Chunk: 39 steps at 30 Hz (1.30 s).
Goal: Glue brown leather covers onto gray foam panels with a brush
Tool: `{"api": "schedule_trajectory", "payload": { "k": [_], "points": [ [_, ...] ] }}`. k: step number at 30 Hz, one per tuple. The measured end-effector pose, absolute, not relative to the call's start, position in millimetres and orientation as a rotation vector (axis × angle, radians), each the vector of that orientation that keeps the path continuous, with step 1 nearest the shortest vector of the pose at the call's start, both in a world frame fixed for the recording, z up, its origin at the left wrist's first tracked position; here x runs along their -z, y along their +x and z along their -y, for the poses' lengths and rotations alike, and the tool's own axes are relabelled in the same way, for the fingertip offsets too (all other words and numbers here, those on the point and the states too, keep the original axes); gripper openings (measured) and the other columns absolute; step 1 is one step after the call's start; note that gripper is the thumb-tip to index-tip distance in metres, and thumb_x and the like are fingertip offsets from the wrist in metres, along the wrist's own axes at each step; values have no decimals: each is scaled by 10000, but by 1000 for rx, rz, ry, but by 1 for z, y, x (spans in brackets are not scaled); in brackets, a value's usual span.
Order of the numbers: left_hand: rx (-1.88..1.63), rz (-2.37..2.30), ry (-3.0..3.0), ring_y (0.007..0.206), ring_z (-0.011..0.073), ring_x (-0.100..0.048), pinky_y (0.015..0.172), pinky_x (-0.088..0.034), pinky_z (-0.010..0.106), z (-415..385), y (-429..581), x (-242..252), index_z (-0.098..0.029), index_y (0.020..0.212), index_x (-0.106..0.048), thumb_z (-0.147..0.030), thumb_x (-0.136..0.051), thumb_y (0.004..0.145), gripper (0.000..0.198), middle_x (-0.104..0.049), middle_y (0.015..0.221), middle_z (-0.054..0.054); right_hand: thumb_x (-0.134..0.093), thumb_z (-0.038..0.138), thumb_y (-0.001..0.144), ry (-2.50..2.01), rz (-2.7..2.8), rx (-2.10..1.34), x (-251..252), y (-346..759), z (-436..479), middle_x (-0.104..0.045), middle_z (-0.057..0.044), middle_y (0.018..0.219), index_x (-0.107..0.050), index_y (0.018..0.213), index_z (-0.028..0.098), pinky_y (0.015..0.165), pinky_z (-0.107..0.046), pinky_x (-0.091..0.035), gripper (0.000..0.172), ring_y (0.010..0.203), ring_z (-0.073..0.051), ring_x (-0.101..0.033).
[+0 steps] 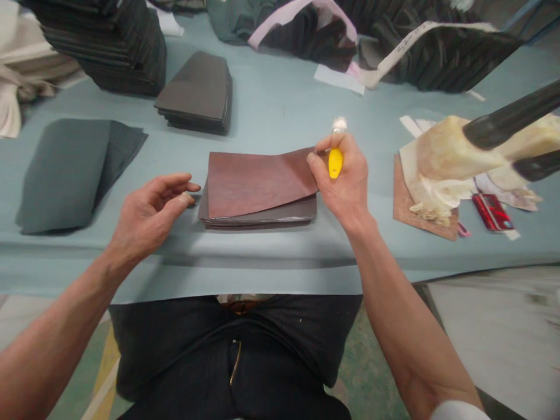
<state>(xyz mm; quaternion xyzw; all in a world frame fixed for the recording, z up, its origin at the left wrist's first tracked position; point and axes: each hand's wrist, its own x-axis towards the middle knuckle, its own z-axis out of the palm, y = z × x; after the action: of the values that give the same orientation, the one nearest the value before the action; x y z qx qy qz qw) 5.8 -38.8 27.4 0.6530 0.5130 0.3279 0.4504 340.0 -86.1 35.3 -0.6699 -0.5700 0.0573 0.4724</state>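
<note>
In front of me a reddish-brown leather piece (258,182) lies on a stack of dark grey cut pieces (271,213). Its right end is lifted slightly and curves upward. My right hand (343,175) pinches that right corner between thumb and finger. The same hand also holds a small yellow-handled brush (335,162), its whitish end pointing away from me. At the stack's left end is my left hand (151,210), fingers apart and slightly curled, with nothing in it.
Green-grey pieces (65,175) lie fanned at left. Behind are a small dark stack (196,87) and a tall one (118,46). At right, crusted cream-coloured containers (441,151) with black handles (511,116) stand near a red object (492,212). Bundled dark pieces (450,58) line the back.
</note>
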Motion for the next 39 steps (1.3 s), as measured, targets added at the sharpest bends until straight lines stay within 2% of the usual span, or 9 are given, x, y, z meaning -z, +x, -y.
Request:
{"api": "schedule_trajectory", "payload": {
  "k": [6, 9, 14, 16, 20, 27, 33, 39],
  "points": [
    [-802, -1274, 1653, 1180, 291, -756, 1130, -586, 488, 39, 4, -24, -201, 1317, -695, -463, -738, 944, 457, -816, 1267, 116, -671, 413, 928, -1712, 1238, -146, -21, 349, 88, -757, -25, 1043, -576, 1071, 259, 973, -423, -553, 230, 976, -204, -717],
    [-799, -1276, 1659, 1201, 305, -746, 1156, -561, 510, 39, 3, -19, -184, 1355, -688, -504, -737, 943, 525, -810, 1289, 124, -705, 514, 901, -1904, 1136, -142, -19, 351, 94, -743, -38, 963, -621, 1016, 251, 931, -435, -529, 299, 912, -229, -676],
    [-810, -1298, 1693, 1145, 277, -757, 1120, -572, 480, 38, 0, -8, -178, 1378, -698, -511, -716, 947, 544, -807, 1286, 125, -720, 619, 844, -1933, 1104, -262, -13, 348, 99, -659, 4, 724, -674, 980, 229, 742, -371, -489, 416, 670, -194, -587],
    [-815, -1291, 1700, 1137, 266, -756, 1105, -575, 463, 38, -1, -5, -181, 1380, -700, -510, -696, 960, 533, -802, 1293, 126, -707, 591, 830, -1886, 1100, -293, -12, 346, 97, -663, 12, 728, -654, 1003, 227, 719, -354, -484, 406, 659, -187, -598],
    [-814, -1263, 1689, 1134, 255, -752, 1080, -575, 440, 40, -1, -5, -182, 1382, -698, -491, -671, 977, 510, -801, 1290, 128, -704, 539, 781, -1795, 1105, -209, -19, 342, 92, -677, -3, 825, -609, 959, 243, 783, -380, -491, 358, 761, -202, -623],
    [-908, -1220, 1662, 1109, 260, -751, 1080, -574, 454, 42, 6, -15, -174, 1364, -698, -544, -698, 959, 548, -805, 1271, 137, -697, 504, 859, -1678, 1258, 51, -69, 325, 88, -682, -14, 871, -607, 961, 250, 741, -360, -506, 289, 737, -183, -609],
    [-1064, -1156, 1714, 1221, 279, -711, 1150, -518, 465, 36, 15, -50, -195, 1379, -681, -537, -763, 901, 594, -772, 1348, 122, -726, 411, 946, -1424, 1472, 284, -129, 287, 77, -638, 3, 865, -577, 984, 248, 714, -320, -508, 224, 735, -162, -597],
    [-1207, -1000, 1469, 1384, 340, -641, 1210, -480, 498, 19, 11, -68, -213, 1440, -626, -582, -911, 769, 817, -663, 1523, 148, -760, 372, 957, -1181, 1551, 298, -175, 246, 67, -642, 6, 873, -580, 970, 244, 686, -312, -502, 221, 718, -151, -597]
  ]
}}
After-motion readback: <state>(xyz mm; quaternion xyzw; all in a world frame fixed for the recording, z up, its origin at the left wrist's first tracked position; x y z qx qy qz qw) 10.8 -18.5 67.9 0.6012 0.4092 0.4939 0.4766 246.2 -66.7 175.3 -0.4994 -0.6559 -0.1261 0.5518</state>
